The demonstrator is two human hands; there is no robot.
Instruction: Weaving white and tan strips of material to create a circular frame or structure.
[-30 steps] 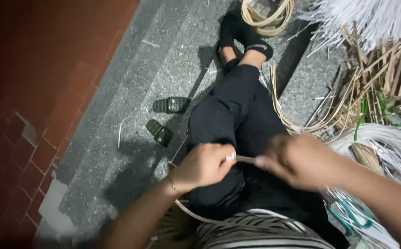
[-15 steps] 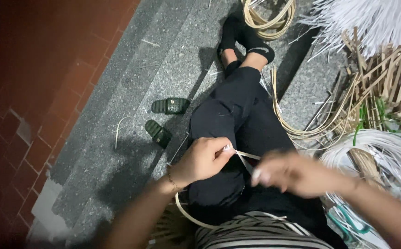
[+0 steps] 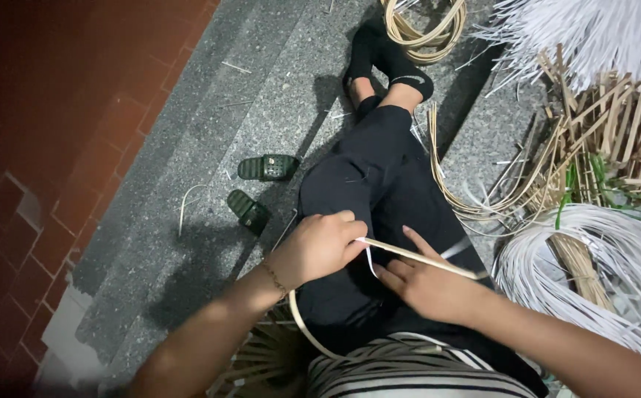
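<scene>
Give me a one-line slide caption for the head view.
Seated on grey stone floor, left hand pinches a thin pale cane strip while right hand rests beneath it, over black trousers.

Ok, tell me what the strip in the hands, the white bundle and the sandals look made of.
Strip: likely split bamboo or rattan, pale tan, matte, flexing in a curve.
White bundle: thin flat strands, possibly plastic or bleached cane; smooth, uniformly white.
Sandals: moulded rubber or foam, dark green, ridged footbed.

No packages, labels, signs or screens visible in the head view.
</scene>
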